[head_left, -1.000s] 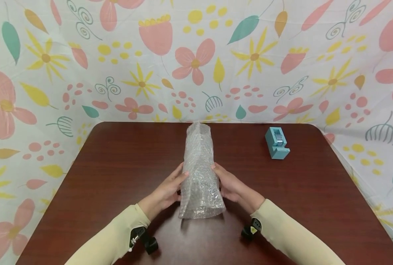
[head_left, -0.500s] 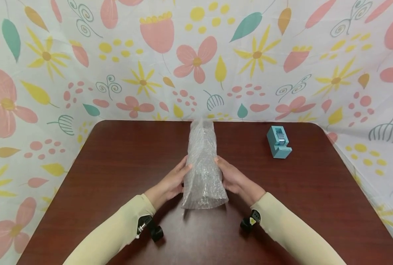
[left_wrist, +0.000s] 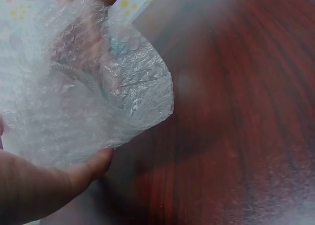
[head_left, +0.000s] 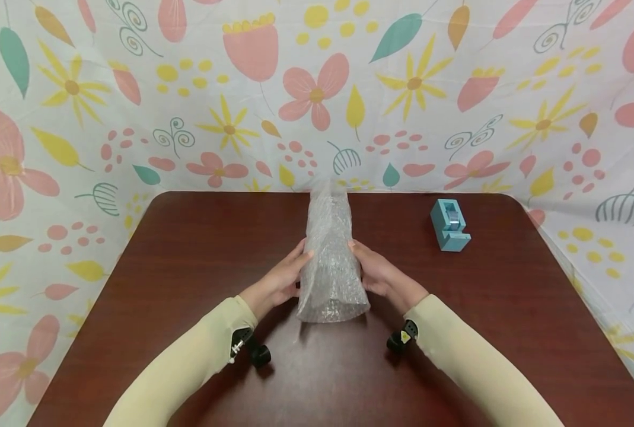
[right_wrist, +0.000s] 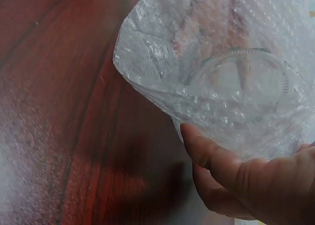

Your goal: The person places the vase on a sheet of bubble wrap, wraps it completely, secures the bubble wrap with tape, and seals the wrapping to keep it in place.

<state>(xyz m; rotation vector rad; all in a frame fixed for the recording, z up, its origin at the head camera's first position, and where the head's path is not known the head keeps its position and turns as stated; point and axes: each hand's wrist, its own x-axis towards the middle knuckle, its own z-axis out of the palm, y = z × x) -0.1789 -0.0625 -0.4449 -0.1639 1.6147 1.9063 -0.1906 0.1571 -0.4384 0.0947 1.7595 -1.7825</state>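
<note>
A sleeve of clear bubble wrap (head_left: 330,255) lies lengthwise between the hands, its near end a wide, open mouth. Inside it, the right wrist view shows a round clear glass base (right_wrist: 241,77) with a ridged rim; the rest of the glass is hard to make out through the wrap. My left hand (head_left: 282,276) grips the sleeve's left side, thumb on top. On the opposite side my right hand (head_left: 378,273) holds it, its fingers mostly hidden beneath. Whether the sleeve touches the table or is slightly raised I cannot tell.
A light blue tape dispenser (head_left: 450,226) with a roll of tape stands at the back right of the dark wooden table (head_left: 220,237). Behind the table's far edge hangs a flower-patterned cloth (head_left: 178,77).
Both hands have moved the bubble wrap sleeve away from the body and slightly to the right, keeping their grip. The tape dispenser has only shifted a little with the camera.
</note>
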